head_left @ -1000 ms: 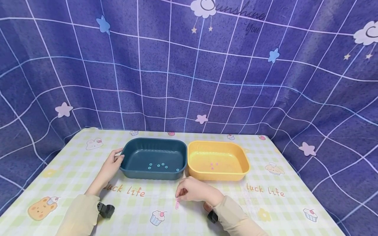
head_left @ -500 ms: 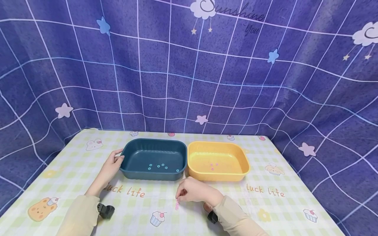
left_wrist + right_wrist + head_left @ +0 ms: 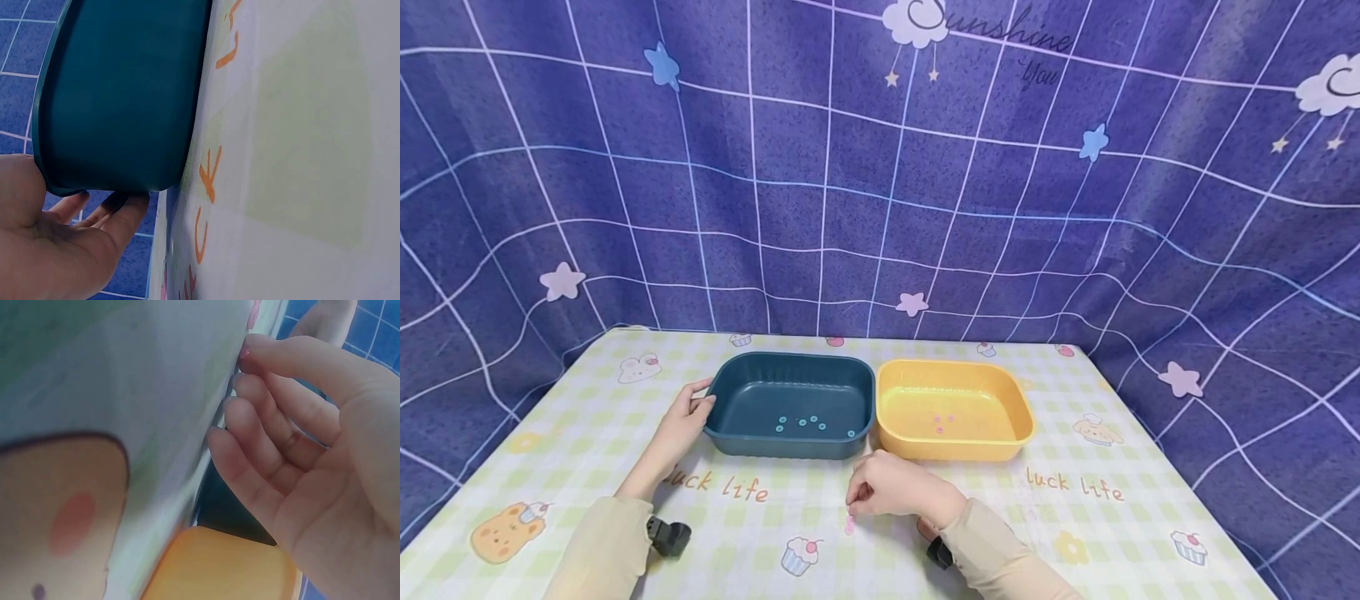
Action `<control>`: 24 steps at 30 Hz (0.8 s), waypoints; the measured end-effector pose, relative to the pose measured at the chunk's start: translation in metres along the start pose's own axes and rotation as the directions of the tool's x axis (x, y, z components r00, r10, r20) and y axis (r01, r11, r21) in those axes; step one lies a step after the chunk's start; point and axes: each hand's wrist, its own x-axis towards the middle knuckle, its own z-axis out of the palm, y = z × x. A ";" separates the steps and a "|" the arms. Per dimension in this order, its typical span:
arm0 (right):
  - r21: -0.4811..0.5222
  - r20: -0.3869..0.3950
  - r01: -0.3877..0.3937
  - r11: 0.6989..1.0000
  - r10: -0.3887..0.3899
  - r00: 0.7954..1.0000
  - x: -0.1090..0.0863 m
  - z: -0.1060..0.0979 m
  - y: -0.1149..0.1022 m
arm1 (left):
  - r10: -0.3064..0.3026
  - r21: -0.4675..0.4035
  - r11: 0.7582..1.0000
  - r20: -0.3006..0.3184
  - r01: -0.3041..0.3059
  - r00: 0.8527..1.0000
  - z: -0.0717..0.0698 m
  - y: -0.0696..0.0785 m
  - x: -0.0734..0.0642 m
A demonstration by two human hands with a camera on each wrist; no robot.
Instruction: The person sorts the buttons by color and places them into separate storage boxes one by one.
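A dark teal tub (image 3: pixel 793 447) stands left of centre, several small teal button-like discs on its floor. Beside it on the right is a yellow tub (image 3: pixel 955 450) with small pink ones in it. My left hand (image 3: pixel 685 415) rests against the teal tub's left end, its fingers (image 3: pixel 128 219) touching the outer wall below the rim. In front of the tubs, my right hand (image 3: pixel 891 485) is low over the cloth. Its thumb and forefinger pinch a small pink button (image 3: pixel 245 354), mostly hidden by the fingertips. More pink buttons (image 3: pixel 850 527) lie just below those fingertips.
A checked, printed cloth (image 3: pixel 722 550) covers the table. Behind it hangs a blue grid-patterned curtain (image 3: pixel 790 208). Black wrist cameras sit on both wrists, the left camera (image 3: pixel 668 536) being the plainer to see.
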 end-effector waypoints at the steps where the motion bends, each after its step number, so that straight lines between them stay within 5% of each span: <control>1: -0.001 -0.001 0.002 1.000 -0.002 1.000 0.000 0.000 0.000 | 0.002 0.000 1.000 0.000 -0.002 1.000 0.000 0.000 0.000; 24: 0.112 -0.110 0.098 0.989 -0.086 0.990 -0.001 -0.005 0.007 | 0.010 0.010 1.000 0.008 -0.010 1.000 0.000 0.001 0.001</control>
